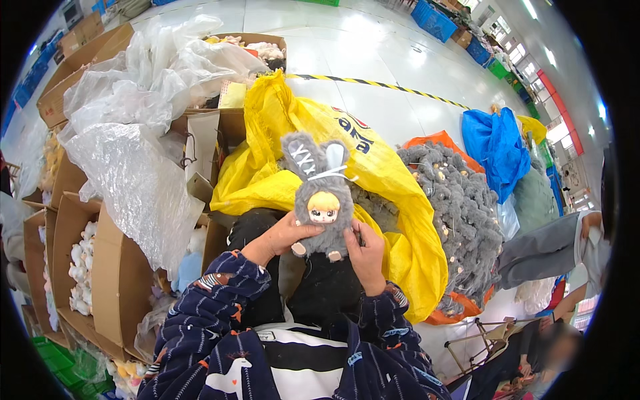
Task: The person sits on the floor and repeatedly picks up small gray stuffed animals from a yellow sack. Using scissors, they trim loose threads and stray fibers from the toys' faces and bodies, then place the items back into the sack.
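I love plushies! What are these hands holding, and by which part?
A grey plush doll, held by its body: left hand on one side, right hand on the other.

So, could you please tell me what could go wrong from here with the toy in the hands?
The grey plush toy is held low on its body by the left hand and right hand, so it might tip or slip into the lap. A white ribbon sticks out beside its ear and could snag. Nearby, the heaped grey plush pile might spill over the orange sack.
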`<state>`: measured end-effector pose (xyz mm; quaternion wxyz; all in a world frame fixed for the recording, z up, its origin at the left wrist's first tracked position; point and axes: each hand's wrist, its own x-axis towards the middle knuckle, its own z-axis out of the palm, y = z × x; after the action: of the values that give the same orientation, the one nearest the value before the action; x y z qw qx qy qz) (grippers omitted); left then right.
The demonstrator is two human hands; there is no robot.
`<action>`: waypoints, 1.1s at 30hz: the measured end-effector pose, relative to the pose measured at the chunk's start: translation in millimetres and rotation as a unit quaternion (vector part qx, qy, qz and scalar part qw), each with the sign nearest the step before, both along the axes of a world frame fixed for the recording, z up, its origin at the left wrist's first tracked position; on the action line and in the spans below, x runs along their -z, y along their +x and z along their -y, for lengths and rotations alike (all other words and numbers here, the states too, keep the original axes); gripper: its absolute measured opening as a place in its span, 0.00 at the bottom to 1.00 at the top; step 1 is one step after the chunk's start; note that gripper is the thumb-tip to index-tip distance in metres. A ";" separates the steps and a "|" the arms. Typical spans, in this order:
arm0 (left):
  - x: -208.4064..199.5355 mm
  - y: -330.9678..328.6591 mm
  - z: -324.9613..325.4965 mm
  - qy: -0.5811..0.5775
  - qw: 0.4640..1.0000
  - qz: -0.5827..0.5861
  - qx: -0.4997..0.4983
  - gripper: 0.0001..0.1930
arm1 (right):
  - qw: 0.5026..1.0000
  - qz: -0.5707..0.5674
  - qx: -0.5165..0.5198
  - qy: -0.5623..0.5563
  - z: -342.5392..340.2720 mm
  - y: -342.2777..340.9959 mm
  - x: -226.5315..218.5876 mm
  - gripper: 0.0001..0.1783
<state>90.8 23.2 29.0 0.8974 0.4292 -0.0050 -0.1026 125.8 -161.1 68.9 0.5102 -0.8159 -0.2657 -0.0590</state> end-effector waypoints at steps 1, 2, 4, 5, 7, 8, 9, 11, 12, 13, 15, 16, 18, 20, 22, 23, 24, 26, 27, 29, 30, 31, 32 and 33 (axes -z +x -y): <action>1.9 -2.9 1.9 0.017 1.000 -0.005 -0.006 0.25 | 1.000 -0.021 0.005 0.008 0.0 -3.9 2.9 0.12; 3.0 -4.4 3.5 0.034 0.999 -0.011 -0.012 0.24 | 0.999 -0.041 0.010 0.016 -1.9 -6.5 4.8 0.12; 2.6 -5.0 5.0 0.066 0.997 0.013 -0.030 0.23 | 0.976 -0.176 0.022 0.124 -6.1 -10.1 11.3 0.07; 1.4 -5.4 5.1 0.082 0.996 0.025 -0.038 0.23 | 0.948 -0.267 0.024 0.171 -1.9 -9.1 21.9 0.06; 6.4 -5.3 6.4 0.107 0.993 0.018 -0.036 0.24 | 0.889 -0.386 0.041 0.243 -1.3 -10.8 25.4 0.06; 9.1 -4.9 7.4 0.119 0.992 0.015 -0.035 0.24 | 0.866 -0.417 0.056 0.269 -5.1 -13.4 20.3 0.07; 11.3 -3.6 7.7 0.111 0.993 0.007 -0.045 0.24 | 0.841 -0.447 0.072 0.295 -7.9 -13.4 17.5 0.07; 11.3 -0.5 12.1 0.094 0.994 -0.013 -0.062 0.23 | 0.799 -0.488 0.066 0.345 -6.0 -10.8 19.1 0.10; 10.8 0.9 13.9 0.094 0.992 -0.014 -0.083 0.22 | 0.776 -0.507 0.063 0.369 -5.3 -8.1 19.7 0.11; 9.4 1.5 12.0 0.080 0.992 -0.016 -0.097 0.21 | 0.777 -0.496 0.042 0.385 -3.3 -6.6 21.8 0.13; 11.0 1.4 5.4 0.024 0.992 -0.066 -0.103 0.21 | 0.879 -0.379 0.050 0.286 -4.8 -9.6 11.3 0.14; 2.6 3.1 3.8 -0.007 0.991 -0.091 -0.101 0.20 | 0.938 -0.284 0.021 0.197 -0.8 -7.9 12.0 0.15; 7.5 1.8 5.3 -0.060 0.992 -0.066 -0.086 0.21 | 0.990 -0.127 -0.020 0.058 0.8 -16.5 17.5 0.14; 5.5 1.1 6.3 -0.050 0.993 -0.061 -0.087 0.20 | 0.998 0.043 -0.032 -0.040 -10.0 -21.1 23.5 0.13; 7.3 1.1 6.0 -0.047 0.994 -0.058 -0.086 0.20 | 0.981 -0.173 -0.001 0.088 -14.7 -19.7 21.8 0.04; 11.0 1.9 5.5 -0.049 0.994 -0.057 -0.085 0.20 | 0.920 -0.342 0.007 0.189 -15.2 -15.2 16.5 0.03; 13.9 2.4 4.8 -0.051 0.994 -0.056 -0.084 0.20 | 0.820 -0.498 0.015 0.281 -14.8 -11.8 13.5 0.02; 7.9 3.6 3.1 -0.070 0.994 -0.063 -0.056 0.20 | 0.690 -0.600 -0.013 0.405 -9.5 -12.5 23.0 0.04; 5.1 3.3 2.3 -0.076 0.994 -0.074 -0.041 0.20 | 0.639 -0.626 -0.014 0.447 -7.9 -13.9 25.8 0.03; 2.6 5.2 2.0 -0.102 0.990 -0.090 -0.028 0.19 | 0.633 -0.618 -0.034 0.466 -9.5 -14.3 17.2 0.05; 2.0 6.4 3.3 -0.121 0.988 -0.096 -0.025 0.19 | 0.676 -0.592 -0.036 0.437 -10.9 -14.8 13.0 0.04; 0.3 8.9 3.0 -0.139 0.985 -0.099 -0.022 0.18 | 0.719 -0.561 -0.040 0.409 -13.1 -13.9 9.3 0.04; 1.4 9.6 2.8 -0.116 0.988 -0.100 -0.034 0.18 | 0.759 -0.528 -0.044 0.380 -15.0 -13.3 7.5 0.04; 5.2 8.7 3.5 -0.094 0.989 -0.100 -0.046 0.18 | 0.777 -0.513 -0.027 0.363 -16.3 -15.1 8.5 0.05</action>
<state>99.5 19.7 23.8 0.9335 0.3302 0.0949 -0.1023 110.8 -144.8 60.4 0.8308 -0.4719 0.0550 0.2901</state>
